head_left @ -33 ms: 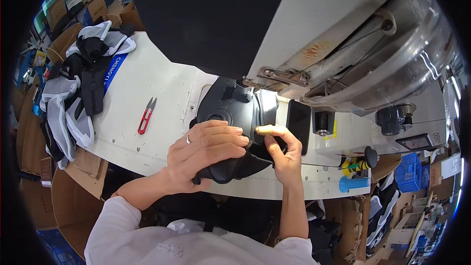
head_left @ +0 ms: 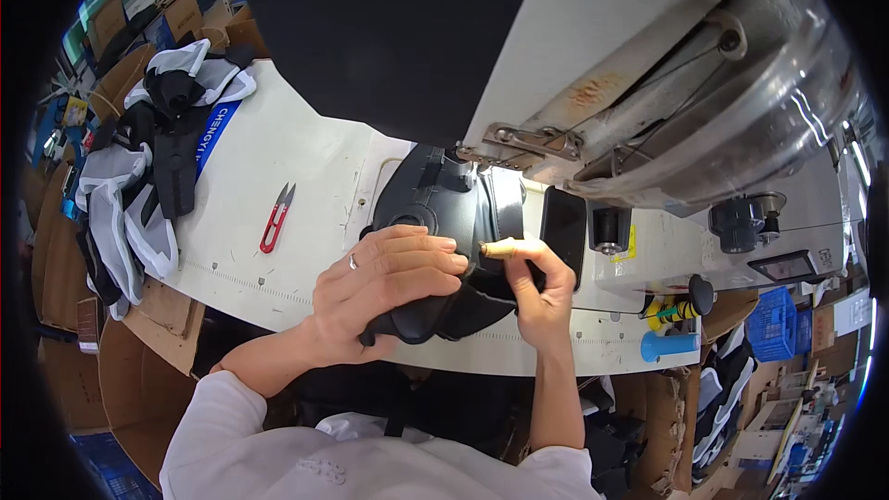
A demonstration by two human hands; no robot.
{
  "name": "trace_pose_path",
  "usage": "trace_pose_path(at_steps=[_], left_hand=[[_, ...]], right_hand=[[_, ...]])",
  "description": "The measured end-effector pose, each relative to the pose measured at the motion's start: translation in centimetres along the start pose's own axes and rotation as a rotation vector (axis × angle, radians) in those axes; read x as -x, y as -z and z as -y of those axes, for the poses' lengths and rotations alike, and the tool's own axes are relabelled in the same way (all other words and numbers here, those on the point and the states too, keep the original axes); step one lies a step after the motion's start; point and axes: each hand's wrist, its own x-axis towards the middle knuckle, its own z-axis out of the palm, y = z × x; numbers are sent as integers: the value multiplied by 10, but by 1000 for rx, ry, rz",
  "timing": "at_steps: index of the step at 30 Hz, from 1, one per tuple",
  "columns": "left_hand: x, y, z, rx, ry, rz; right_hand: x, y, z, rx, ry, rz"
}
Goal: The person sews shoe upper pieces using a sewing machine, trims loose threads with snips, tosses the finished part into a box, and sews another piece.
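Left hand (head_left: 380,282): wears a silver ring (head_left: 353,262); its fingers lie together over a glossy black moulded piece with a raised round ring and flaps (head_left: 451,202); the thumb is hidden, so I cannot tell if it grips.
Right hand (head_left: 542,296): forefinger, in a pale yellow finger cover (head_left: 501,248), points left over the piece's right side; thumb bent below, a gap between them; whether they pinch an edge I cannot tell.
Black piece: on the curved white worktable (head_left: 306,162), between the hands, just below the off-white metal sewing machine (head_left: 574,65).
Right of piece: flat black rectangular phone (head_left: 563,227), near the right hand.
Left of piece: red-handled thread snips (head_left: 273,228), well apart from the left hand.
Far left: heaped black, white and grey fabric pieces (head_left: 116,171).
Table's right end: light-blue plastic cylinder (head_left: 670,346), lying down.
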Motion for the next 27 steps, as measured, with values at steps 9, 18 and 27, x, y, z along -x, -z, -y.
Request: trace_pose_path(at_steps=[9,18,27], left_hand=[[-7,0,-2,116,110,-133],[-6,8,1,13,25,45],[-8,4,13,-66,21,30]], right_hand=[[-23,-8,42,306,382,205],[-32,2,59,445,351,308],[-46,11,54,500,261,289]])
